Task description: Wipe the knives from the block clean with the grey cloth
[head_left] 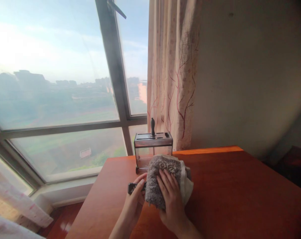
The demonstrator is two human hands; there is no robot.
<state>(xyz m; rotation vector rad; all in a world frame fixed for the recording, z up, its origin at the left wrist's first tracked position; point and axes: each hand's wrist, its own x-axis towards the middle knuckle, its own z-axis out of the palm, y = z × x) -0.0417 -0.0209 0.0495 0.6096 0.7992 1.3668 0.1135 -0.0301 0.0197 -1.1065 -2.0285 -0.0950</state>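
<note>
A grey towel [156, 186] with a patterned patch and a white edge is bunched over the table in front of me. My right hand [170, 192] presses on it with the fingers bent against the cloth. At the towel's left side, my left hand [136, 196] grips a black handle [132, 188], thumb on top. Whatever the handle belongs to is hidden by the cloth. Just behind stands a clear-sided knife block [143, 156] with a slotted top. One black handle [152, 126] sticks up from it.
The reddish-brown wooden table [230, 192] reaches far to the right. A large window [60, 99] lies beyond its left side. Behind the knife block hangs a beige curtain [174, 73], next to a plain wall [240, 73]. Pale fabric [18, 202] shows at lower left.
</note>
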